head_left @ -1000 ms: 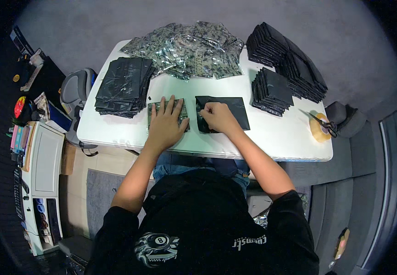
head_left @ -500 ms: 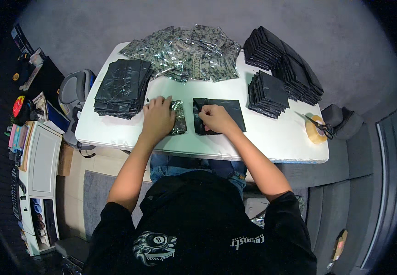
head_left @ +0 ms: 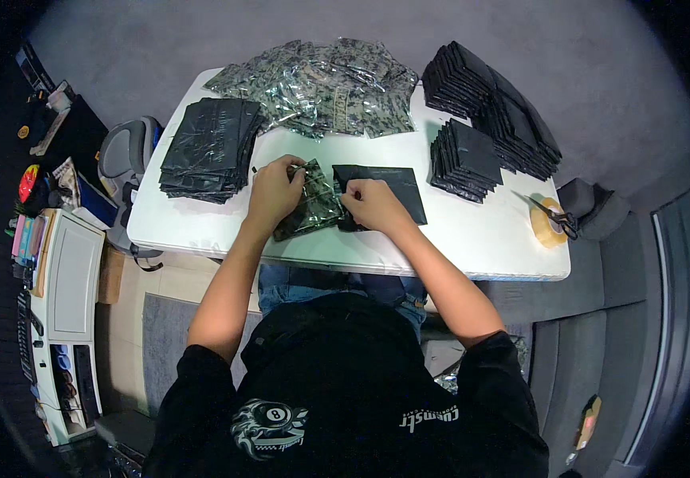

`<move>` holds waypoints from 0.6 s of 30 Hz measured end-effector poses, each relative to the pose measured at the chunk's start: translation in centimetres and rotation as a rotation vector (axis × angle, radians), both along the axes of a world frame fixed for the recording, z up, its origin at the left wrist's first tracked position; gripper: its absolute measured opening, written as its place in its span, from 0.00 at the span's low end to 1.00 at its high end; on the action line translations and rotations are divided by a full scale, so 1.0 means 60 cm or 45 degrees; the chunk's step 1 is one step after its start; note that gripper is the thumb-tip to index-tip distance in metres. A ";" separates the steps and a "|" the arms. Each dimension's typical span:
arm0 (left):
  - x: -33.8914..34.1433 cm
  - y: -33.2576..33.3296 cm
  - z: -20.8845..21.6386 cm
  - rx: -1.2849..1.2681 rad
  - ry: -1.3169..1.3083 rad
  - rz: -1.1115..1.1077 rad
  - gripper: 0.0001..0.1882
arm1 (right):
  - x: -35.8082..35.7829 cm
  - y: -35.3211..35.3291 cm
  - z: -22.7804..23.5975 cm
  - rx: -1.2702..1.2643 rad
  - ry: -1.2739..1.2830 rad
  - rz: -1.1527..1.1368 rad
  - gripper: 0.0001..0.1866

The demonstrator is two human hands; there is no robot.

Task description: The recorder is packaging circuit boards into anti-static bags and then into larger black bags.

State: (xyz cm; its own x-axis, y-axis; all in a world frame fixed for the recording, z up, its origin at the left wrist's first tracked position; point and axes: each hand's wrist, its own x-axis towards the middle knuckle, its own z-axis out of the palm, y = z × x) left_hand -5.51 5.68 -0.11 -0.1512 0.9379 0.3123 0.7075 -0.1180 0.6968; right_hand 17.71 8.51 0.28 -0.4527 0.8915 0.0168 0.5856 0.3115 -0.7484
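My left hand (head_left: 275, 191) is closed on the upper left edge of a camouflage-patterned packet in clear shiny plastic (head_left: 313, 211). The packet is tilted, and its right side meets the left edge of a black plastic mailing bag (head_left: 399, 187). The bag lies flat on the table in front of me. Over the bag's left part, my right hand (head_left: 375, 205) has its fingers pinched at the bag's left edge, close to the packet. Whether the fingertips grip the bag alone or the packet too is hard to see.
On the white table (head_left: 201, 231), a stack of black bags (head_left: 211, 147) stands left. Camouflage packets (head_left: 321, 88) are heaped at the far side. Smaller black parcels (head_left: 466, 159) and a larger pile (head_left: 504, 111) sit right, near scissors (head_left: 560, 219) on a tape roll (head_left: 546, 231).
My left hand has raised and tilted the camouflage packet, bringing it right against the black bag's edge. My right hand's fingers have shifted slightly at the bag's left side.
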 end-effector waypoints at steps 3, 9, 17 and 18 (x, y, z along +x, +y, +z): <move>0.016 -0.001 -0.001 -0.087 -0.036 0.026 0.12 | -0.002 -0.002 -0.002 0.049 -0.014 -0.005 0.17; 0.029 -0.006 -0.016 -0.074 0.091 -0.033 0.12 | -0.006 -0.004 -0.007 0.155 -0.091 -0.022 0.16; 0.026 0.001 -0.016 -0.146 -0.087 -0.081 0.11 | -0.026 -0.005 0.017 0.325 -0.233 -0.047 0.14; 0.028 -0.001 -0.018 -0.145 -0.085 -0.086 0.11 | -0.028 0.001 0.016 0.363 -0.231 -0.058 0.14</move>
